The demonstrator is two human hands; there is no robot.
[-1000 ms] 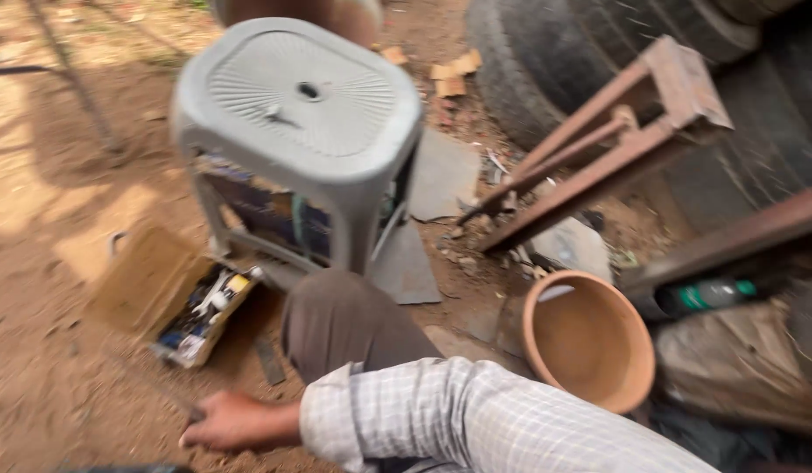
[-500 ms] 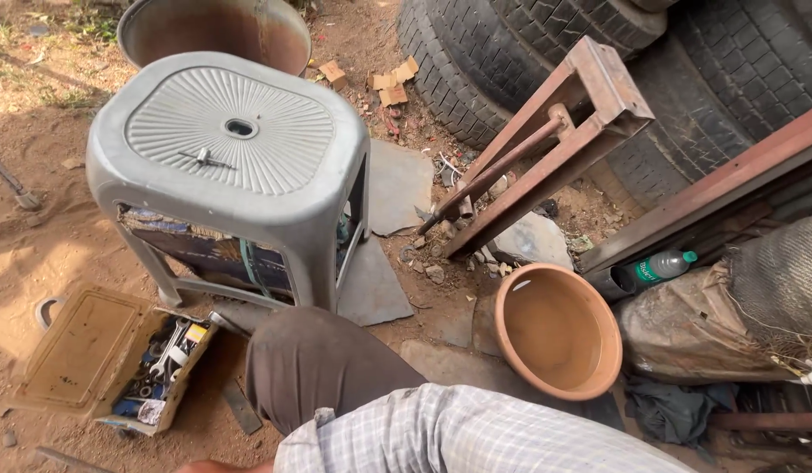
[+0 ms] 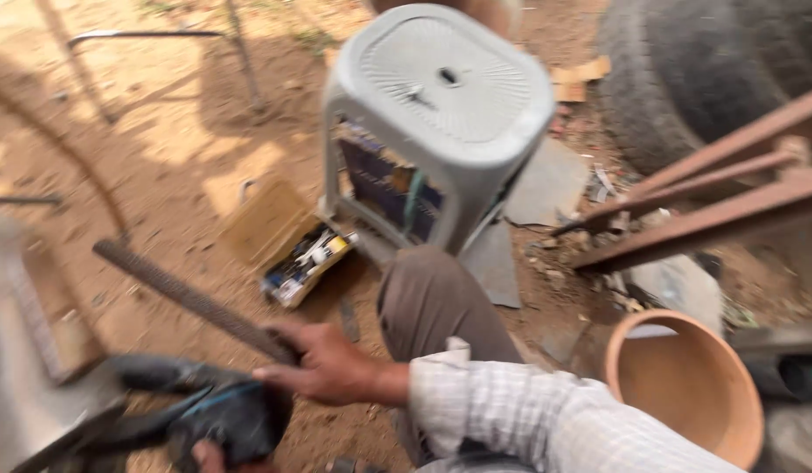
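Note:
My right hand (image 3: 327, 368) reaches out to the left from a checked sleeve (image 3: 529, 420) and is shut on a long ribbed steel rod (image 3: 191, 300). The rod slants up to the left over the dirt. Just below it is a dark power tool (image 3: 222, 410) with a blue cord, blurred. Only a few fingers of my left hand (image 3: 204, 455) show at the bottom edge, curled under that tool. My knee in brown trousers (image 3: 432, 298) is right behind the hands.
A grey plastic stool (image 3: 441, 88) stands ahead, with an open yellow tool case (image 3: 288, 250) on the dirt at its left foot. A terracotta bowl (image 3: 686, 385), rusty steel bars (image 3: 713, 201) and a tyre (image 3: 686, 79) lie to the right. A blurred grey object (image 3: 29, 350) sits at the left.
The view has swung left and down. My right hand, empty on the ground a second ago, now grips the ribbed rod. The dark tool and my left hand have come into view.

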